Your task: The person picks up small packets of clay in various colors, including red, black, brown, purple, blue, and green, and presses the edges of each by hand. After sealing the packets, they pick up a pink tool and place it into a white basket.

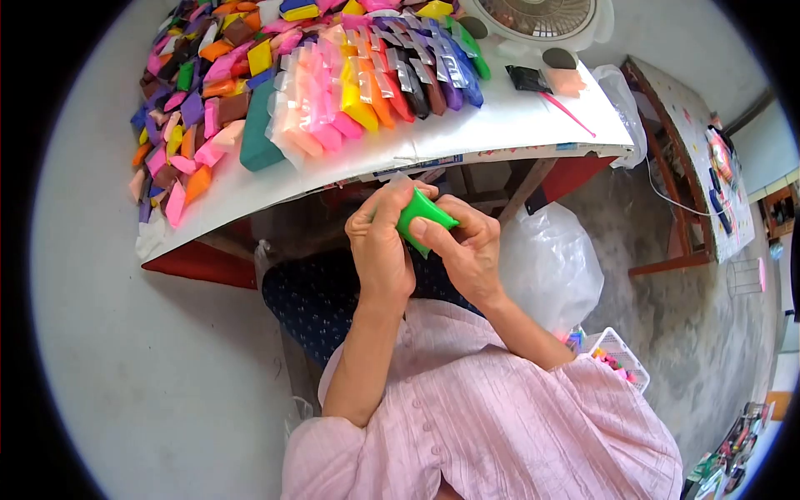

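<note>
A bright green packet of what looks like modelling clay [414,215] is held in front of my lap, just off the table's front edge. My left hand [382,237] is closed on its left side, and a bit of clear plastic film sticks up above those fingers. On the other side my right hand [468,250] grips the packet, its thumb pressed across the green face. The undersides of the packet and some fingers are hidden. Nearest on the table is a row of similar packets in clear wrappers, among them a yellow packet [357,107].
A heap of coloured packets [196,108] covers the table's left side, beside a teal block [260,129]. A fan [537,15], a black packet [527,79] and a pink stick [569,115] are at the right. A clear bag [554,267] and white basket [637,371] stand below.
</note>
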Tool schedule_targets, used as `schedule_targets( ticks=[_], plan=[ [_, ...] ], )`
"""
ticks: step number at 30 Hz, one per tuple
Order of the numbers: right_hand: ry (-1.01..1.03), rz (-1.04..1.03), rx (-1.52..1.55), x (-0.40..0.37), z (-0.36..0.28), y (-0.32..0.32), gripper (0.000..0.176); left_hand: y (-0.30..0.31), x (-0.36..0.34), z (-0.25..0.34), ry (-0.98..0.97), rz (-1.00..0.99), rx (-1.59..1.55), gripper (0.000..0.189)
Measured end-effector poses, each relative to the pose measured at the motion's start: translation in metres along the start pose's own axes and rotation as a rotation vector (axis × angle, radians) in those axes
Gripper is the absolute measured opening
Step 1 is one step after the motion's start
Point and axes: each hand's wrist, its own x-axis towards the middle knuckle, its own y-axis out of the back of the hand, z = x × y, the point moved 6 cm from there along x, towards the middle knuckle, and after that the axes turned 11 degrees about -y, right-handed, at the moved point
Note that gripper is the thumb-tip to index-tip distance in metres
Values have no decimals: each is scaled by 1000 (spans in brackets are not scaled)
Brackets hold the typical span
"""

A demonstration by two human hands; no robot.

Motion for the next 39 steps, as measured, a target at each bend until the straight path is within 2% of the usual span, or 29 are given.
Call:
schedule_targets(
  ticks=[2,5,6,9,12,15,18,27,33,34,37,39],
  plan=[
    [-22,9,-76,0,4,5,19,2,3,-4,49,-1,53,35],
    [-242,36,181,1,14,9,25,-6,3,2,116,-125,107,48],
    [-273,39,209,1,13,10,27,-6,1,1,125,-141,144,60],
    [-312,34,273,1,19,13,28,-3,-3,3,87,-97,179,51],
    [-300,2,274,2,25,13,30,2,-4,-3,40,-219,296,41],
    [-455,-40,313,-3,18,7,31,5,-3,0,126,-249,126,33],
    [-395,-63,24,-7,27,1,29,6,-1,-2,54,-47,92,36],
    [-197,-17,25,-13,30,-12,22,9,-10,-12,38,161,-70,34],
    [-209,-93,11,-17,26,-13,19,13,-7,-9,6,117,-67,30],
    [-222,-117,8,-17,23,-12,19,13,-6,-8,12,90,-53,30],
    [-157,-156,-261,-12,14,-2,21,12,-2,-2,6,-23,9,29],
    [-218,-107,-169,-7,17,4,24,5,-1,5,-32,-141,79,28]
  ],
)
